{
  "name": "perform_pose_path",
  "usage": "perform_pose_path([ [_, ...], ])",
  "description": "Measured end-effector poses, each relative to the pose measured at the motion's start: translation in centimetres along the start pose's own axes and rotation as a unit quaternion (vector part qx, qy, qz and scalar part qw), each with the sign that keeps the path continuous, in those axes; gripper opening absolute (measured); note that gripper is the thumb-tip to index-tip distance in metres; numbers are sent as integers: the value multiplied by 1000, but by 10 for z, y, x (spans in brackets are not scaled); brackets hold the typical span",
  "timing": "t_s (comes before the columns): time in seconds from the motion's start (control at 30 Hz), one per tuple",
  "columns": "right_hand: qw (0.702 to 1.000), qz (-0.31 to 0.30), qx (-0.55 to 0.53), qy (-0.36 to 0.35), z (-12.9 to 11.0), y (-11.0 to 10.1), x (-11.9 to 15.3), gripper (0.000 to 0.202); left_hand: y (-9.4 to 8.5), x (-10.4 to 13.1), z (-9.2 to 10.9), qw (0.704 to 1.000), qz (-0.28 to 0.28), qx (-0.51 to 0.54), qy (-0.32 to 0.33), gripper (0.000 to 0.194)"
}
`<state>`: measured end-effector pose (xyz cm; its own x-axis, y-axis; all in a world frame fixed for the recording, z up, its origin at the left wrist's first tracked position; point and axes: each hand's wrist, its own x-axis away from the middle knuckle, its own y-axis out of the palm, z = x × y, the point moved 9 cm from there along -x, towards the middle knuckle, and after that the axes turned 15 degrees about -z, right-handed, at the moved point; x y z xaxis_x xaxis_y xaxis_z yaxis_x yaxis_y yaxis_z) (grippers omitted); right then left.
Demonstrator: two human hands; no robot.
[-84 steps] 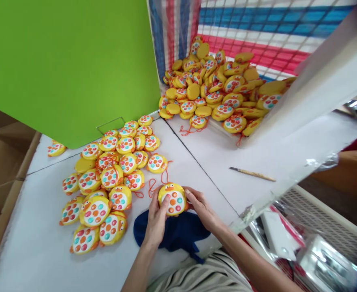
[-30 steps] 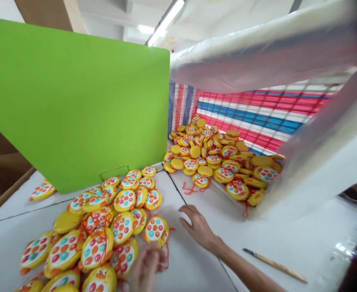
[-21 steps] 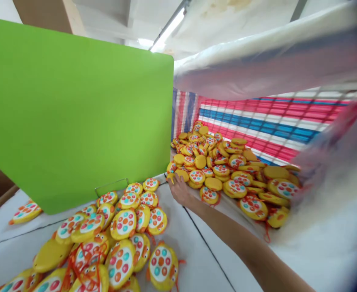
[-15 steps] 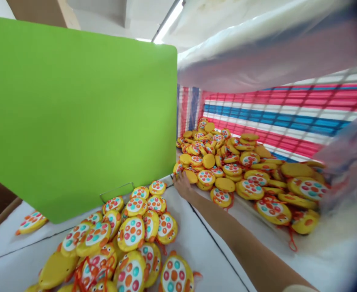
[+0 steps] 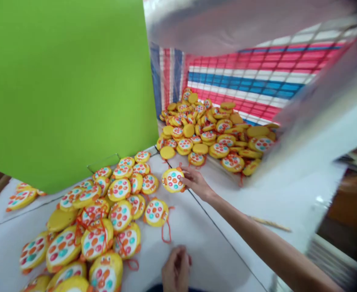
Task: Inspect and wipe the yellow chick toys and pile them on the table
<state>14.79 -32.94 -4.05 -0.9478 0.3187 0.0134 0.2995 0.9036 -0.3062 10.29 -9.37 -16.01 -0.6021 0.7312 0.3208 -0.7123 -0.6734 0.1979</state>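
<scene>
My right hand (image 5: 196,182) pinches a yellow duck-shaped toy (image 5: 172,180) by its edge, just above the white table. The toy's white face with red, orange and teal dots is turned up. Near the table's front edge, my left hand (image 5: 176,267) is closed with its fingers pressed together; whether anything is in them is hidden. Left of both hands lies a spread of similar duck toys (image 5: 119,190), some with red cords. One single duck toy (image 5: 155,212) with a cord loop rests at its right side.
A large heap of duck toys (image 5: 208,136) lies at the back against a striped sheet (image 5: 245,83) behind mesh. A green board (image 5: 71,93) stands at the left. Clear plastic film (image 5: 227,24) hangs overhead. A thin stick (image 5: 271,223) lies at the right.
My right hand has come back from the heap toward me, now with a duck toy in it. My left hand has come into view at the bottom. The camera has tilted down.
</scene>
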Motion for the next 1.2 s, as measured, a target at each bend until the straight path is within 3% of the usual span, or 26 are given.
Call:
perform_pose_path([
  [0.07, 982, -6, -189, 15, 9, 16, 45, 48, -3, 10, 13, 1000, 14, 1, 15, 46],
  [0.13, 955, 2, -294, 30, 13, 31, 82, 52, -4, 13, 27, 999, 22, 48, 12, 48],
  [0.23, 938, 10, -345, 34, 12, 50, 122, 53, 11, 13, 52, 993, -13, 116, 23, 51],
  [0.37, 938, -22, -345, 12, 8, 67, 153, 54, 34, 18, 69, 985, -55, 159, 30, 50],
  [0.43, 953, -50, -300, 7, 4, 67, 162, 51, 36, 23, 74, 988, -53, 136, 39, 49],
  [0.6, 985, -104, -139, 16, -6, 55, 172, 44, 46, 39, 89, 994, -89, -33, 50, 47],
  [0.73, 981, -55, -184, 24, -6, 50, 180, 42, 63, 49, 91, 991, -110, -51, 62, 55],
  [0.83, 973, -26, -229, 27, -1, 53, 187, 41, 68, 51, 84, 993, -88, -55, 59, 62],
  [0.97, 965, -34, -259, 28, 5, 60, 192, 40, 67, 51, 77, 993, -72, -83, 46, 59],
  [1.2, 968, -49, -243, 29, 9, 60, 196, 41, 69, 52, 71, 995, -88, -24, 44, 61],
])
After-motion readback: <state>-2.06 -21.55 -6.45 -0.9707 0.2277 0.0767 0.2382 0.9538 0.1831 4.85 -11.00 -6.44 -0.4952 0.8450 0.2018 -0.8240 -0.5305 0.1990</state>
